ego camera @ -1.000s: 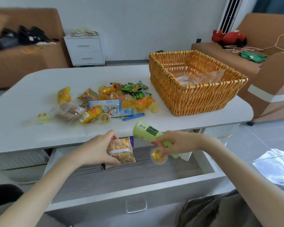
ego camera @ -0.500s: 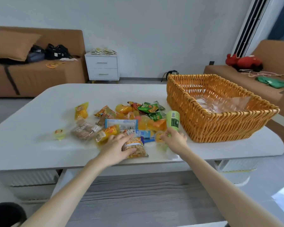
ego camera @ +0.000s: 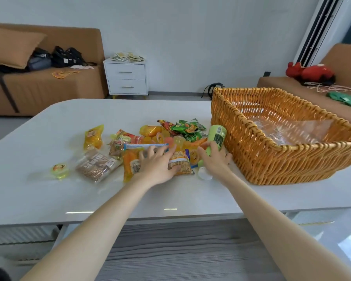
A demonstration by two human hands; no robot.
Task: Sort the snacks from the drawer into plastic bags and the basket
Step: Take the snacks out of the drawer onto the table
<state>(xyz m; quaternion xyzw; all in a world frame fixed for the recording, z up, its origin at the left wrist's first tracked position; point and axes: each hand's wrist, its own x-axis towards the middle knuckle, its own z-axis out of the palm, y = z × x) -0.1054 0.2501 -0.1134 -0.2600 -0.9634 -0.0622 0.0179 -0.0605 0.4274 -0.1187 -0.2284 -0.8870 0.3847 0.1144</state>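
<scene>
A pile of snack packets [ego camera: 170, 136] lies on the white table [ego camera: 49, 195], left of the wicker basket [ego camera: 272, 161]. My left hand [ego camera: 156, 165] rests with spread fingers on a cracker packet [ego camera: 181, 163] and an orange packet [ego camera: 130, 161] at the pile's near edge. My right hand [ego camera: 215, 159] grips the lower part of a green bottle [ego camera: 218, 135], which stands tilted close to the basket's left wall. A small clear cup [ego camera: 204, 173] sits on the table under that wrist. Clear plastic bags [ego camera: 292, 130] lie inside the basket. The open drawer [ego camera: 170, 250] shows a bare grey bottom.
A jelly cup [ego camera: 59, 169], a brown biscuit pack [ego camera: 97, 164] and a yellow packet [ego camera: 93, 136] lie apart at the left. Behind the table are a brown sofa [ego camera: 39, 88], a white nightstand [ego camera: 127, 78] and a second sofa with a red plush toy [ego camera: 310, 73].
Both hands rose out of the drawer onto the table, the left bringing the cracker packet, the right the green bottle and a jelly cup. They have since moved farther into the pile.
</scene>
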